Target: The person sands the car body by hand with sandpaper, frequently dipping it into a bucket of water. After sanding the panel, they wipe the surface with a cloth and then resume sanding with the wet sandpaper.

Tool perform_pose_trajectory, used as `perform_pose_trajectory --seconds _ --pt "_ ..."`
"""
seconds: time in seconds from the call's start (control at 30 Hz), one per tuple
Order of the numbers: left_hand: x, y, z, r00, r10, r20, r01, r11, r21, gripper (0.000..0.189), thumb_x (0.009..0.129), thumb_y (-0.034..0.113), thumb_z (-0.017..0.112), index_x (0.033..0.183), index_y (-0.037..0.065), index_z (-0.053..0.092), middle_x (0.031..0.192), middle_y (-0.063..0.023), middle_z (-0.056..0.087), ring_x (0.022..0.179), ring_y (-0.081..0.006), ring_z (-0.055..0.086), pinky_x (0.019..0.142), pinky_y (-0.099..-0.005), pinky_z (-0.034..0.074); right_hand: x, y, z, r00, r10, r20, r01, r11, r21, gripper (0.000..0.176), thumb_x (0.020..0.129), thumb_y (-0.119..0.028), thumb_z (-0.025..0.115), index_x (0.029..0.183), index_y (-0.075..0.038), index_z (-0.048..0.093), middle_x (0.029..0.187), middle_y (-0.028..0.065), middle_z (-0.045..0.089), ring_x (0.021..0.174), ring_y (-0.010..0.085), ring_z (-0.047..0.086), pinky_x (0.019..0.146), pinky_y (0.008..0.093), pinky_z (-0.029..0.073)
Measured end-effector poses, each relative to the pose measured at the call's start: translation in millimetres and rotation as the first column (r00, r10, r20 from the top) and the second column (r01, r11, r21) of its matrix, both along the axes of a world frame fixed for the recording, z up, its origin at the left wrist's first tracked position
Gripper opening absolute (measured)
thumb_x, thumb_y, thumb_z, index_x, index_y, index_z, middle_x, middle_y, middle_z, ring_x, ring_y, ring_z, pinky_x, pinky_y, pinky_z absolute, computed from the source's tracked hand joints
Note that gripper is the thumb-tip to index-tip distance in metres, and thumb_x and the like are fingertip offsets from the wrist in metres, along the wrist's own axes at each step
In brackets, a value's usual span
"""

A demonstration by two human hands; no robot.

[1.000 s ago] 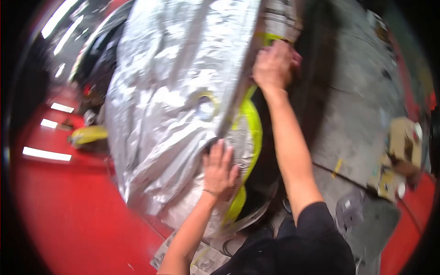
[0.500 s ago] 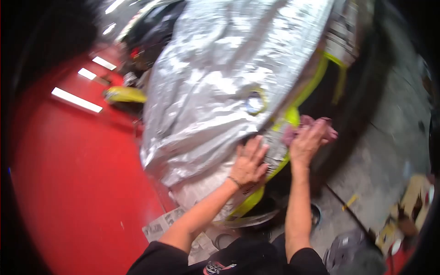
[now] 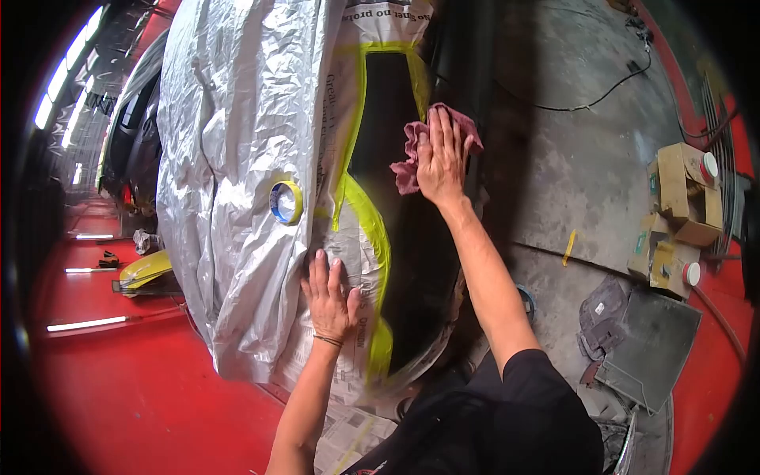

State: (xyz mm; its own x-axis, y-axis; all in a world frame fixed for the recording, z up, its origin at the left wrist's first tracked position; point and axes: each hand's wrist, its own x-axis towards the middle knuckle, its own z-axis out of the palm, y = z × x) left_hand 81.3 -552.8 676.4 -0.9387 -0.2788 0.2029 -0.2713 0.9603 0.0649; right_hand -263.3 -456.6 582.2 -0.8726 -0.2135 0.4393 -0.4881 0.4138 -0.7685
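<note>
My right hand (image 3: pixel 445 166) presses a crumpled pink rag (image 3: pixel 406 176) against the glossy dark car panel (image 3: pixel 388 119), its fingers stretched over the cloth. Lower and to the left, my left hand (image 3: pixel 331 305) lies with fingers apart on the newspaper masking (image 3: pixel 358 265); nothing is in it. Yellow-green masking tape (image 3: pixel 374 222) runs along the paper's edge beside the dark panel. A silver cover sheet (image 3: pixel 237 103) drapes over the car on the left. On that sheet, above my left hand, rests a roll of yellow tape (image 3: pixel 297 203) with a blue core.
On the grey floor at right are cardboard boxes (image 3: pixel 687 194), a dark flat panel (image 3: pixel 653 344), a yellow strip (image 3: pixel 569 248) and a black cable (image 3: pixel 570 108). Leftward, a yellow car part (image 3: pixel 145 271) is near the red floor (image 3: pixel 142 396). Newspaper (image 3: pixel 356 435) lies below.
The view has turned and shifted, so the car now stands more upright in it. My right hand and the rag have slid farther up along the dark panel, while my left hand stays on the paper.
</note>
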Motion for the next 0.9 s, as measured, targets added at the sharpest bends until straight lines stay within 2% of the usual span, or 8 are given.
perform_pose_trajectory --seconds 0.17,0.37,0.43,0.5,0.67,0.77,0.8,0.9 --pt "1.6 -1.2 -1.5 1.000 0.003 0.009 -0.003 1.000 0.018 0.072 0.104 0.039 0.058 0.166 0.010 0.034 0.175 -0.0267 0.028 0.160 -0.0502 0.028 0.126 -0.0693 0.018 -52.8 -15.1 6.8 0.999 -0.044 -0.031 0.043 0.998 -0.038 0.058 0.115 -0.043 0.039 0.162 -0.009 0.048 0.170 0.0130 0.042 0.157 0.0400 0.035 0.125 0.0739 0.019" --pt "3.9 -3.2 -4.8 0.999 0.016 0.028 -0.016 1.000 0.012 0.073 0.104 0.039 0.058 0.167 0.010 0.034 0.174 -0.0273 0.029 0.160 -0.0487 0.029 0.127 -0.0683 0.017 -80.4 -30.4 12.5 0.983 -0.169 -0.067 0.167 0.985 -0.031 0.057 0.114 -0.044 0.044 0.155 -0.008 0.056 0.164 0.0129 0.050 0.153 0.0409 0.039 0.122 0.0752 0.024" --pt "2.9 -4.6 -6.2 1.000 0.004 0.022 -0.004 1.000 -0.022 0.071 0.105 0.042 0.055 0.166 0.009 0.036 0.174 -0.0276 0.030 0.160 -0.0474 0.029 0.127 -0.0669 0.017 -69.5 -32.9 9.0 0.977 -0.209 -0.033 0.207 0.977 -0.052 0.057 0.114 -0.045 0.044 0.155 -0.008 0.055 0.164 0.0125 0.049 0.153 0.0409 0.039 0.121 0.0756 0.024" --pt "2.2 -4.2 -6.8 1.000 -0.009 -0.001 0.009 1.000 -0.017 0.070 0.106 0.043 0.054 0.165 0.009 0.037 0.173 -0.0279 0.030 0.160 -0.0474 0.030 0.127 -0.0665 0.017 -62.5 -29.2 5.5 0.981 -0.192 0.024 0.193 0.981 -0.026 0.061 0.113 -0.047 0.044 0.161 -0.008 0.048 0.168 0.0117 0.043 0.154 0.0406 0.038 0.122 0.0757 0.022" --pt "-0.5 -2.6 -5.7 1.000 -0.013 -0.001 0.013 0.999 -0.037 0.069 0.107 0.041 0.052 0.165 0.008 0.036 0.172 -0.0290 0.032 0.158 -0.0486 0.032 0.127 -0.0656 0.019 -54.8 -15.8 -11.4 0.954 -0.203 0.221 0.220 0.974 -0.058 0.068 0.113 -0.051 0.040 0.162 -0.004 0.043 0.170 0.0183 0.039 0.159 0.0408 0.033 0.124 0.0760 0.020" --pt "0.7 -3.8 -5.7 1.000 -0.024 0.006 0.024 0.998 -0.059 0.068 0.107 0.040 0.052 0.164 0.006 0.036 0.171 -0.0299 0.033 0.157 -0.0494 0.033 0.127 -0.0650 0.020 -54.5 -6.9 -25.3 0.911 -0.191 0.366 0.232 0.970 -0.070 0.071 0.114 -0.055 0.033 0.168 -0.008 0.035 0.174 0.0173 0.035 0.162 0.0397 0.030 0.126 0.0730 0.017" --pt "-0.2 -3.4 -5.5 1.000 -0.029 0.002 0.029 0.998 -0.060 0.068 0.107 0.039 0.052 0.164 0.006 0.036 0.171 -0.0299 0.033 0.157 -0.0495 0.034 0.127 -0.0650 0.019 -55.9 -3.1 -29.3 0.890 -0.186 0.416 0.232 0.971 -0.063 0.071 0.114 -0.054 0.032 0.168 -0.006 0.035 0.173 0.0190 0.036 0.162 0.0396 0.030 0.129 0.0670 0.017" --pt "-2.9 -2.2 -5.0 0.999 -0.042 -0.011 0.041 0.997 -0.058 0.068 0.106 0.038 0.054 0.163 0.006 0.037 0.171 -0.0301 0.033 0.157 -0.0494 0.033 0.128 -0.0651 0.019 -63.8 -1.1 -61.1 0.894 -0.224 0.387 0.312 0.933 -0.181 0.069 0.113 -0.047 0.041 0.158 0.005 0.046 0.165 0.0284 0.045 0.156 0.0441 0.038 0.130 0.0585 0.024"
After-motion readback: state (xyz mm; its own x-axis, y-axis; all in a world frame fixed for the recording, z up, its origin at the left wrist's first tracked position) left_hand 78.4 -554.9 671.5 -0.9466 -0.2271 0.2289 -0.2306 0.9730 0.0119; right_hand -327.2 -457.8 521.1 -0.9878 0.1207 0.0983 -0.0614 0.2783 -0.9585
